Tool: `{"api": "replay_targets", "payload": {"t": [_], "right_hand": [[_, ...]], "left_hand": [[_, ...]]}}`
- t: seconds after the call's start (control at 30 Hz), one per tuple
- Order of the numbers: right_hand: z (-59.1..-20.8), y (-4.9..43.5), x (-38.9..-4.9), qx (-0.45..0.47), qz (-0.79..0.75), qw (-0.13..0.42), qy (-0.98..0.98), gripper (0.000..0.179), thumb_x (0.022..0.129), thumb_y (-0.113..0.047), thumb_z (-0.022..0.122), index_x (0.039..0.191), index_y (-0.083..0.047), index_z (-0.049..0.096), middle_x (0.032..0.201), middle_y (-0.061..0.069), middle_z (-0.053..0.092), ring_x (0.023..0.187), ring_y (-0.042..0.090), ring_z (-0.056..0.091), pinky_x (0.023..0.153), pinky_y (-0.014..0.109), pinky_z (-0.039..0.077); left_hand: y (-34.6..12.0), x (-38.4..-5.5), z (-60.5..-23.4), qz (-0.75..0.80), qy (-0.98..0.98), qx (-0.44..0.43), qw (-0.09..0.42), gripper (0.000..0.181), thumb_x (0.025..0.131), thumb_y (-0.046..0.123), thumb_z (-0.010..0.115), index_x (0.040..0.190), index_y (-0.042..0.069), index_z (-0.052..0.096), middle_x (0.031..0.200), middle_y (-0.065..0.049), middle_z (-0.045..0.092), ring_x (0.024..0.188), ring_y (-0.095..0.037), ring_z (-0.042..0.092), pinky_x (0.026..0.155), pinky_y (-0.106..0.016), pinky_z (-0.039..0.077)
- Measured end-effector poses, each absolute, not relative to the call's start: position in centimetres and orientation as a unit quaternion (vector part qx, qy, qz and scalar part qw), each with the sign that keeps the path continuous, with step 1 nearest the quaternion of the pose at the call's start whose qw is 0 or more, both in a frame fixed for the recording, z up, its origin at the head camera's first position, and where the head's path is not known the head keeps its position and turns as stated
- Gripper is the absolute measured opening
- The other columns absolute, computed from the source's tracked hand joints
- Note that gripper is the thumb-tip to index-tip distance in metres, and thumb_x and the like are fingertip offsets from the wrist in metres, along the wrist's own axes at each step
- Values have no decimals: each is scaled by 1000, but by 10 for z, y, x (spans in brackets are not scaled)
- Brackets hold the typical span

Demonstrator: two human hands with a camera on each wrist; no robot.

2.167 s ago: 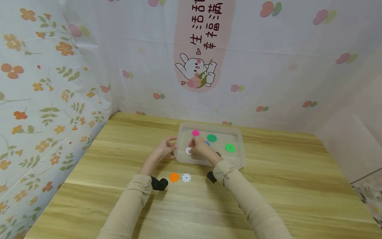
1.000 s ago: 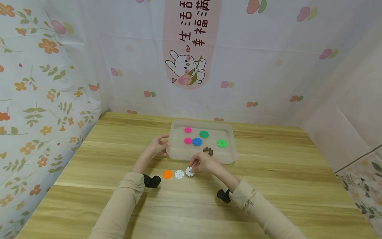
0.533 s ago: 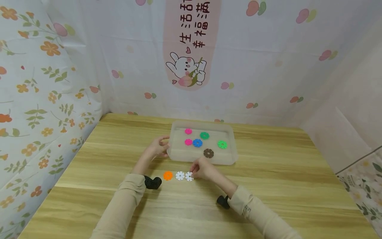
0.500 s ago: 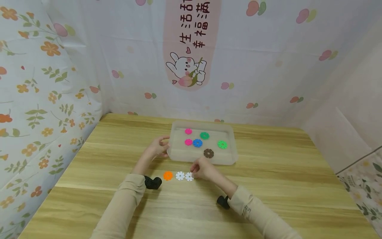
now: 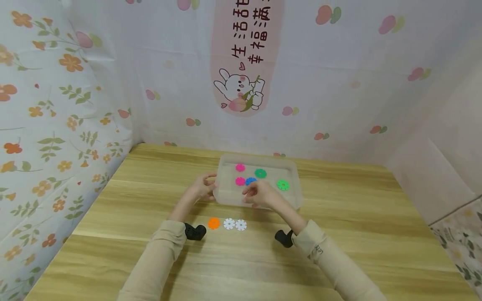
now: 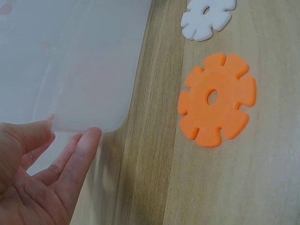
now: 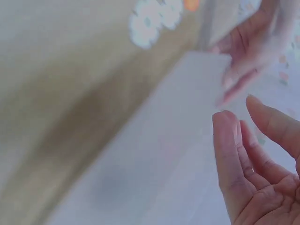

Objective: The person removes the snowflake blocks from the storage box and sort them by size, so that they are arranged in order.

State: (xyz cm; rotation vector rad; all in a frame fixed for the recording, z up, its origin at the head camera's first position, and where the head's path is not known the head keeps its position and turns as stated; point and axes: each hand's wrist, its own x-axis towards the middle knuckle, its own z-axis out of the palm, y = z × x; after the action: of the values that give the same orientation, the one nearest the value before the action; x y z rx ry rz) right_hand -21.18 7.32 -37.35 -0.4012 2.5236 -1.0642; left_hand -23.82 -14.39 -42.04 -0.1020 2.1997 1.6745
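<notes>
My left hand point(image 5: 203, 187) holds the left end of a translucent plastic box point(image 5: 296, 175), thumb and fingertips against its end wall point(image 6: 93, 103). Over the box's near side hovers my right hand point(image 5: 261, 193); in the right wrist view its thumb and fingers point(image 7: 226, 154) stand apart with nothing between them. Inside the box lie two pink notched discs point(image 5: 240, 167), a dark green one point(image 5: 260, 173), a light green one point(image 5: 283, 185) and a blue disc point(image 5: 250, 180), partly covered by the right hand. The brown disc is hidden.
In front of the box, an orange notched disc point(image 5: 214, 223) and two white ones point(image 5: 229, 224) lie in a row on the wooden table point(image 5: 241, 267). A patterned cloth point(image 5: 169, 108) hangs behind. Black devices point(image 5: 196, 232) sit at both wrists.
My right hand brought a white disc out of the box, laid it beside the other white one, let go and moved back over the box. The left hand stayed at the box.
</notes>
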Motion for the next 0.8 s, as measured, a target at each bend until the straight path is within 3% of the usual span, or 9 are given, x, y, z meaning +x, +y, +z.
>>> {"api": "replay_targets", "payload": {"t": [0.13, 0.23, 0.37, 0.5, 0.57, 0.7, 0.8], "right_hand": [[-368, 71, -233, -125, -390, 180, 894, 26, 81, -3, 66, 104, 9, 61, 81, 15, 64, 60, 16, 64, 66, 36, 57], [-369, 69, -248, -124, -365, 167, 908, 26, 80, -3, 66, 103, 9, 62, 84, 17, 65, 61, 15, 64, 65, 32, 57], [-375, 62, -266, -129, -307, 164, 929, 25, 77, -4, 68, 100, 7, 65, 90, 17, 66, 69, 16, 61, 64, 25, 52], [-380, 52, -282, -126, -266, 194, 936, 27, 76, -4, 70, 100, 7, 64, 97, 19, 64, 78, 23, 61, 69, 28, 53], [-383, 48, -289, -125, -246, 212, 938, 32, 76, -5, 70, 104, 8, 61, 100, 20, 63, 79, 24, 61, 71, 30, 53], [-387, 41, -303, -129, -227, 235, 936, 62, 73, -3, 73, 128, 3, 44, 108, 22, 58, 76, 25, 57, 66, 33, 52], [-392, 36, -313, -130, -218, 244, 936, 64, 69, -2, 77, 124, 3, 45, 106, 20, 58, 73, 24, 55, 62, 32, 51]], "left_hand": [[-145, -237, -419, 595, 782, -39, 183, 47, 95, 3, 44, 140, 5, 32, 130, -29, 44, 98, -30, 58, 66, -31, 56], [-144, -237, -420, 597, 780, -43, 181, 47, 94, 3, 45, 139, 5, 33, 129, -28, 46, 95, -29, 58, 65, -31, 56], [-144, -236, -423, 597, 781, -47, 176, 46, 94, 3, 46, 139, 6, 35, 127, -28, 48, 93, -28, 59, 64, -30, 56], [-144, -235, -425, 597, 782, -49, 173, 46, 94, 2, 46, 138, 6, 36, 126, -28, 49, 96, -31, 59, 65, -32, 57], [-144, -236, -426, 597, 782, -49, 171, 46, 93, 2, 47, 138, 7, 36, 126, -28, 49, 97, -32, 60, 64, -32, 57], [-144, -236, -425, 597, 784, -44, 166, 47, 93, 1, 48, 138, 6, 37, 124, -28, 51, 97, -33, 60, 62, -31, 56], [-144, -237, -425, 597, 784, -40, 164, 47, 92, 0, 48, 137, 5, 37, 124, -28, 51, 97, -33, 60, 63, -32, 57]]}}
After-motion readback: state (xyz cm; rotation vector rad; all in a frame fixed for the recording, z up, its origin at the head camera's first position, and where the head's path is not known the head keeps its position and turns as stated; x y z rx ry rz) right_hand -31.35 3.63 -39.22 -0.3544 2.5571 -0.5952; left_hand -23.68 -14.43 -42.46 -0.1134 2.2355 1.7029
